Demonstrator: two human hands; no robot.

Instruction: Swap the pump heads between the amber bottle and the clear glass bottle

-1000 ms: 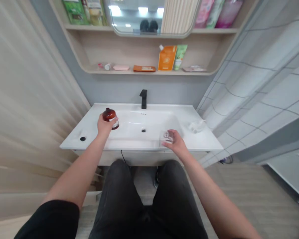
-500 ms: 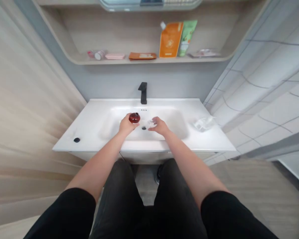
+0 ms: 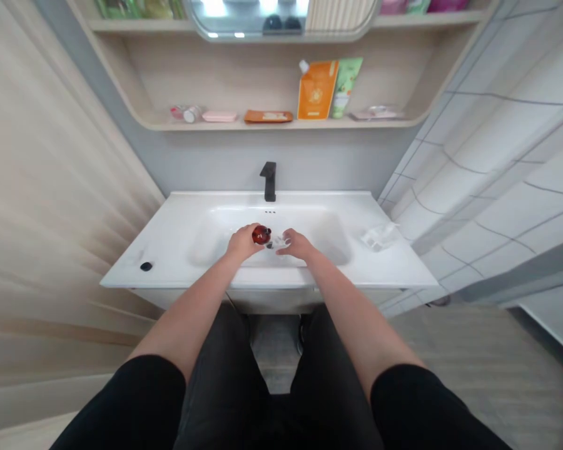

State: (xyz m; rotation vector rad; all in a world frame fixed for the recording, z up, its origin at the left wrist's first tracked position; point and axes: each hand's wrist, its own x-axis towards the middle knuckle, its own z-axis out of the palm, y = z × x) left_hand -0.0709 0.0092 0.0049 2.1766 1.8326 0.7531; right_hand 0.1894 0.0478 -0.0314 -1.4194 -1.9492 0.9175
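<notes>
Over the white sink basin (image 3: 316, 219), my left hand (image 3: 241, 242) is closed around a reddish-brown see-through bottle (image 3: 261, 235). The bottle tilts to the right, its dark neck facing my other hand. My right hand (image 3: 298, 244) grips a small clear container (image 3: 280, 242) whose exact kind I cannot make out. Bottle neck and container are close together; whether they touch is unclear. A black cap (image 3: 146, 266) lies on the counter to the left.
A black faucet (image 3: 269, 181) rises behind the basin. Clear crumpled plastic (image 3: 379, 237) lies on the right of the counter (image 3: 169, 219). Above, a shelf (image 3: 225, 126) holds an orange pouch (image 3: 316, 90), a green tube (image 3: 346, 87) and a brown packet (image 3: 268, 117).
My left hand has moved the bottle to the right and tipped it toward the clear container. The camera view has tilted up slightly, showing more of the upper shelf.
</notes>
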